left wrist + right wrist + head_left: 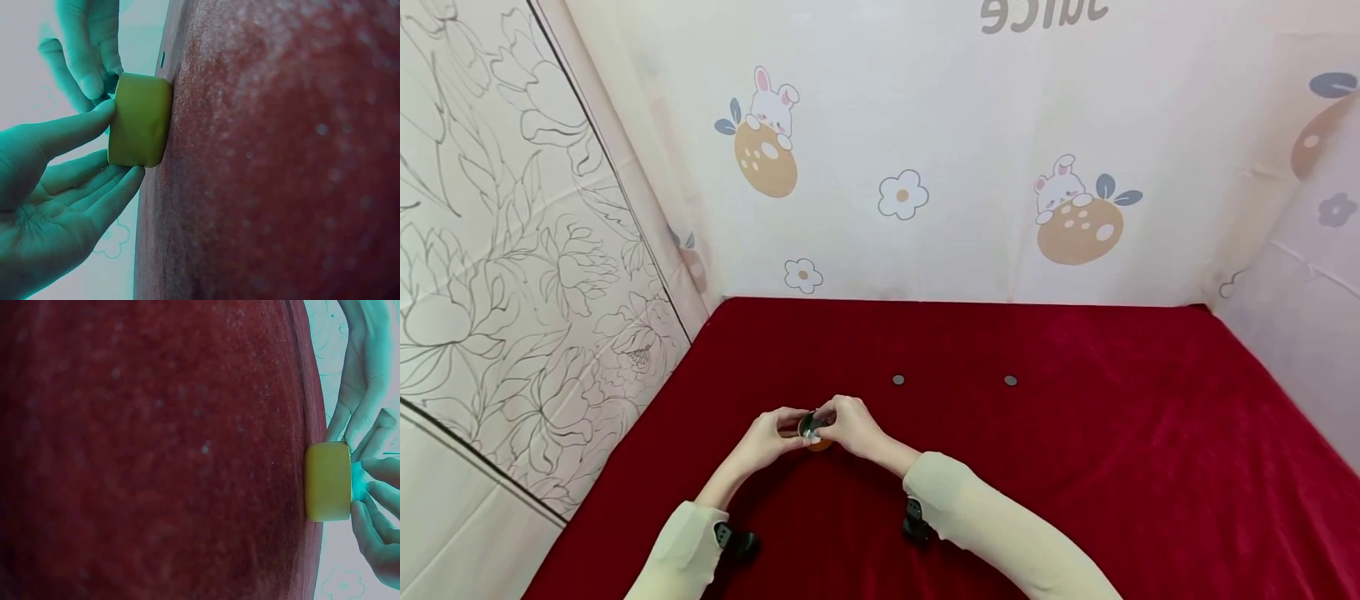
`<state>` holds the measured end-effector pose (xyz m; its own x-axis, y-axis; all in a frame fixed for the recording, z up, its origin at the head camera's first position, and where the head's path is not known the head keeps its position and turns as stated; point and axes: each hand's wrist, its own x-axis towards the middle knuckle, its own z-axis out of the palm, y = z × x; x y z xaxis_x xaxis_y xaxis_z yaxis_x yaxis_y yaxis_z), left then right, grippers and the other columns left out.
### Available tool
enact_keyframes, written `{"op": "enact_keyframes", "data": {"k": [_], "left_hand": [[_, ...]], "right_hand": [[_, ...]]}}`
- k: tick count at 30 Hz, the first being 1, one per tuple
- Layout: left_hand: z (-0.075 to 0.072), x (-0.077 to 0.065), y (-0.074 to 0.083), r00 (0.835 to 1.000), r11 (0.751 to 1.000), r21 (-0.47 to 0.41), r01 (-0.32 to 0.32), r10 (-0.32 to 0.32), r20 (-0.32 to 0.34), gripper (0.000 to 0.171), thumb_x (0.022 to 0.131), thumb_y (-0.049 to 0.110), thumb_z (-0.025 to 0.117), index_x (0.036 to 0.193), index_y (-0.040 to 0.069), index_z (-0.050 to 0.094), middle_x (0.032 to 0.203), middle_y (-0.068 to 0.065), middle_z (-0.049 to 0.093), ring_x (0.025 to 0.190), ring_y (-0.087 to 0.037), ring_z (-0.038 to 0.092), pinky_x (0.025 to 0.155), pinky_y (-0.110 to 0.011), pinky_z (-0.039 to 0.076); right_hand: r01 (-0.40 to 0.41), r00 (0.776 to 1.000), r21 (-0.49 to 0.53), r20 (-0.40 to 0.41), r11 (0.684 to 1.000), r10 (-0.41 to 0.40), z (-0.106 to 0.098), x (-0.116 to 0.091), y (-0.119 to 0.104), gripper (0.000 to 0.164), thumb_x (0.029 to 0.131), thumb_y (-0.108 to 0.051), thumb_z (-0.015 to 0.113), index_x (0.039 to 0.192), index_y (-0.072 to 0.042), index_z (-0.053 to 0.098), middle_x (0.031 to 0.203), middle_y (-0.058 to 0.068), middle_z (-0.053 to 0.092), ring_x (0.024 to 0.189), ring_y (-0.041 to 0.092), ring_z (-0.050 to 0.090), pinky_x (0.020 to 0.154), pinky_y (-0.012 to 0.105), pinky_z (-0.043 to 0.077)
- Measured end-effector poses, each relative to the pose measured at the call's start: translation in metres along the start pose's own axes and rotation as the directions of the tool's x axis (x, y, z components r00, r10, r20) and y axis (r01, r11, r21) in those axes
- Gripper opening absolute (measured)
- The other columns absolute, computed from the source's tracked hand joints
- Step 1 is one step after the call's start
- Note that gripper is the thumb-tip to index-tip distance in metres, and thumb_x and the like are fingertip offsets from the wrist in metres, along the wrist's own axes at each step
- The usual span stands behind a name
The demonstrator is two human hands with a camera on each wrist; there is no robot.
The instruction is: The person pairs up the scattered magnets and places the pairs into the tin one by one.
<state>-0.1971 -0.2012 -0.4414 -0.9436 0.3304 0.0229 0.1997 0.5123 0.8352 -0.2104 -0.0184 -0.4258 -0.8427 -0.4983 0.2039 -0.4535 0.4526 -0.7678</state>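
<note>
A short, round orange-yellow container sits on the red cloth, looking yellow in both wrist views, with a smooth side wall. My left hand holds it from the left, thumb at its upper rim and fingertips against the opposite side. From the right, my right hand reaches over its top with thumb and fingers bent together. Between those fingertips a small pale piece shows at the container's upper face; the fingers hide most of it. Dark and shiny parts show at the top in the head view.
Two small flat grey discs lie farther back on the red cloth, one disc nearer the middle and another disc to its right. A printed curtain hangs along the back edge, with a flower-patterned panel at the left.
</note>
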Motion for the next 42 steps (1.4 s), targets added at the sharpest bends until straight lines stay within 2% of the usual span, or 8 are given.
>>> {"op": "enact_keyframes", "data": {"k": [3,8,14,18,21,27,38,42], "left_hand": [[-0.001,-0.003,0.009,1.000,1.000,-0.007,-0.002,0.002,0.008,0.041,0.078,0.006,0.066,0.116,-0.005,0.053,0.114,-0.022,0.053,0.100,-0.033,0.056,0.076,-0.030,0.049],[-0.004,-0.007,0.024,1.000,1.000,-0.007,-0.006,0.007,0.025,0.041,0.079,0.002,0.064,0.117,-0.009,0.051,0.114,-0.026,0.052,0.099,-0.038,0.055,0.076,-0.037,0.049],[-0.002,0.001,0.007,1.000,0.999,0.049,-0.003,0.002,0.020,0.046,0.080,0.009,0.065,0.120,-0.006,0.049,0.116,-0.023,0.052,0.100,-0.031,0.056,0.079,-0.036,0.048],[0.000,0.006,0.008,1.000,0.997,0.083,-0.009,0.010,-0.017,0.047,0.081,0.016,0.065,0.121,-0.002,0.050,0.117,-0.019,0.053,0.103,-0.031,0.054,0.082,-0.040,0.045],[0.002,0.010,0.013,0.999,0.995,0.099,0.002,0.003,-0.046,0.045,0.082,0.020,0.064,0.121,0.003,0.051,0.118,-0.014,0.054,0.107,-0.030,0.052,0.086,-0.042,0.042],[0.008,0.020,0.025,0.998,0.995,0.095,-0.015,0.021,-0.057,0.040,0.083,0.020,0.062,0.120,0.006,0.053,0.118,-0.011,0.054,0.109,-0.028,0.050,0.089,-0.043,0.040],[0.023,0.045,0.040,0.997,0.994,0.091,-0.064,0.068,-0.044,0.036,0.085,0.022,0.060,0.118,0.009,0.055,0.117,-0.008,0.054,0.110,-0.025,0.049,0.090,-0.043,0.040],[0.031,0.055,0.045,0.995,0.990,0.102,-0.097,0.100,-0.029,0.034,0.086,0.020,0.059,0.117,0.007,0.055,0.116,-0.009,0.055,0.108,-0.026,0.050,0.090,-0.043,0.040]], "right_hand": [[0.001,1.000,0.022,0.005,1.000,-0.001,-0.002,-0.001,0.001,0.015,0.075,-0.004,0.068,0.090,0.002,0.068,0.091,0.010,0.061,0.078,0.018,0.058,0.061,0.016,0.045],[0.012,1.000,0.065,0.028,0.998,-0.013,-0.008,-0.005,0.002,0.016,0.076,-0.004,0.068,0.090,0.002,0.068,0.089,0.010,0.062,0.078,0.017,0.060,0.062,0.017,0.046],[0.017,0.997,0.062,0.079,0.998,-0.021,-0.022,-0.010,0.009,0.017,0.078,-0.006,0.066,0.093,0.001,0.067,0.088,0.009,0.064,0.075,0.013,0.059,0.061,0.018,0.046],[0.017,0.994,0.040,0.103,0.999,-0.021,-0.032,-0.013,0.015,0.018,0.079,-0.007,0.065,0.096,0.000,0.066,0.090,0.008,0.065,0.075,0.014,0.059,0.061,0.019,0.046],[0.009,0.993,0.025,0.115,1.000,-0.012,-0.042,-0.015,0.019,0.019,0.080,-0.008,0.064,0.098,0.000,0.066,0.093,0.010,0.065,0.077,0.015,0.059,0.061,0.021,0.046],[-0.003,0.993,0.018,0.115,1.000,0.001,-0.058,-0.020,0.027,0.021,0.081,-0.007,0.062,0.099,0.002,0.064,0.095,0.014,0.063,0.077,0.018,0.059,0.061,0.022,0.046],[-0.031,0.997,-0.047,0.075,0.998,0.035,-0.088,-0.034,0.048,0.021,0.080,-0.008,0.063,0.099,0.003,0.065,0.091,0.014,0.064,0.071,0.017,0.058,0.058,0.022,0.045],[-0.044,0.997,-0.058,0.057,0.997,0.048,-0.101,-0.041,0.056,0.022,0.080,-0.009,0.063,0.100,0.003,0.064,0.093,0.014,0.062,0.074,0.018,0.057,0.060,0.023,0.046]]}}
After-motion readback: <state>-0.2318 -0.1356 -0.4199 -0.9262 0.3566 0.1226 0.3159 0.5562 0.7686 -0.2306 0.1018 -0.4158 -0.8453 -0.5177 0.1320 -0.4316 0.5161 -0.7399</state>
